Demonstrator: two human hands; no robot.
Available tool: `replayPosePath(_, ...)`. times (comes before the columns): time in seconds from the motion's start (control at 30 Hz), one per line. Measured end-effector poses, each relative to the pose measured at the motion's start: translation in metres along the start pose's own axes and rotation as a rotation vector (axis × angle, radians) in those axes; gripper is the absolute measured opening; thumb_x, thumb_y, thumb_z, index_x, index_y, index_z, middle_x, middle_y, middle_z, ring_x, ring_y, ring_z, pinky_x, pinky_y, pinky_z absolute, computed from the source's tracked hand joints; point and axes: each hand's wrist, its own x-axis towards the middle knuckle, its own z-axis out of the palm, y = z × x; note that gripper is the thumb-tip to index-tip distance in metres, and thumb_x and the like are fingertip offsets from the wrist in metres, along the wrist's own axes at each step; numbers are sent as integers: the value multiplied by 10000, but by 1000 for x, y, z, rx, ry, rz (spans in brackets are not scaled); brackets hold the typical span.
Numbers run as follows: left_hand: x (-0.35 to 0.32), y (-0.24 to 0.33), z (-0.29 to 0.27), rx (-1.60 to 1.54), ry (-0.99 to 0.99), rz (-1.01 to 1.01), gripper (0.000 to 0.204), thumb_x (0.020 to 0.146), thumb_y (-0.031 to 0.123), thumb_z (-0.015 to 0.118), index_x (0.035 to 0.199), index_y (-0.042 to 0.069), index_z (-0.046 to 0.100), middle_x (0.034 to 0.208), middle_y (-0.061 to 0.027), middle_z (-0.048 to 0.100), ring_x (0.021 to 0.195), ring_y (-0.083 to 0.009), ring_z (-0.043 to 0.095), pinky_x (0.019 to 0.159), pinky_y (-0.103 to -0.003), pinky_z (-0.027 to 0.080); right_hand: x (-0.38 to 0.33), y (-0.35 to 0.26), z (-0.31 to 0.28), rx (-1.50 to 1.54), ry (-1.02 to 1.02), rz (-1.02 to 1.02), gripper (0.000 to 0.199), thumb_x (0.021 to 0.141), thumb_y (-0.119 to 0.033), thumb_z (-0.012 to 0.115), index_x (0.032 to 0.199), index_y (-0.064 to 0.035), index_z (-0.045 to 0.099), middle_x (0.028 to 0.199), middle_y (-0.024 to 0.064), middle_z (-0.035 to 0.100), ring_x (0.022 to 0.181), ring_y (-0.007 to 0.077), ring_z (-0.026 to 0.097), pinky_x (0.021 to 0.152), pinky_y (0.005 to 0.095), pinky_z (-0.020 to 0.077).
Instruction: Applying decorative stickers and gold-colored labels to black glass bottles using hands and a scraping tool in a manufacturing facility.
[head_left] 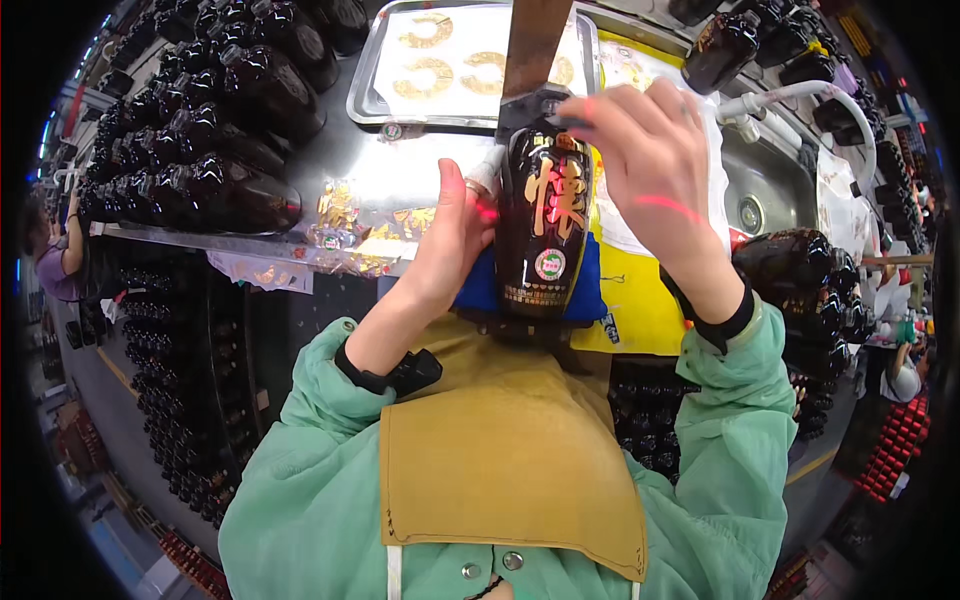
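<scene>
A glossy black bottle (pixel 545 225) with gold characters and a round green-and-white emblem lies in front of me, its neck pointing away, over a blue cloth (pixel 587 285). My left hand (pixel 452 235) is at the bottle's left side, thumb raised apart from the stretched fingers. A whitish covering shows on a fingertip beside the bottle's shoulder; whether it touches the glass I cannot tell. My right hand (pixel 650 150) is over the bottle's neck end at the right, fingers curled and slightly blurred. Something small and dark shows at its fingertips, too unclear to name.
Beyond the bottle, a metal tray (pixel 365 105) holds gold C-shaped pieces on white sheets. Gold scraps (pixel 340 205) lie left on the steel table. Many dark bottles (pixel 240 185) stand at left. At right are a yellow sheet (pixel 640 325), a sink (pixel 765 190) and a white pipe (pixel 800 92).
</scene>
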Motion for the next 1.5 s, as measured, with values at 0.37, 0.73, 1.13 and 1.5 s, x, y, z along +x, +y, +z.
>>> replayPosePath(0.37,6,4,-9,-35,41,-67,1055,986,822,79,1611,-4,278,1563,-161,487,1404,-269,510,1199,-433,357,-7,-3,11,6,34,-144,221,747,-148,709,968,-147,694,858,-22,624,749,203,544,705,363,447)
replayPosePath(0.73,27,0,3,-105,123,-113,626,1103,531,418,1510,57,463,1373,-114,626,1218,-203,638,1043,-368,507,-45,-63,-4,1015,134,1105,344,979,-39,682,1300,5,567,873,91,661,755,171,670,687,311,534)
replayPosePath(1.13,26,1,20,-174,182,-28,534,1103,251,538,1562,65,338,1398,-116,583,1202,-195,641,974,-365,565,-27,-29,3,701,163,924,210,964,-33,662,1171,-5,673,1027,168,716,940,306,720,838,378,551)
replayPosePath(1.5,26,-5,13,-90,110,40,581,1123,309,502,1577,23,280,1415,-129,544,1223,-174,599,1015,-347,529,-9,-2,39,427,21,600,177,928,-103,697,1100,-141,714,888,82,670,793,332,675,687,422,520)
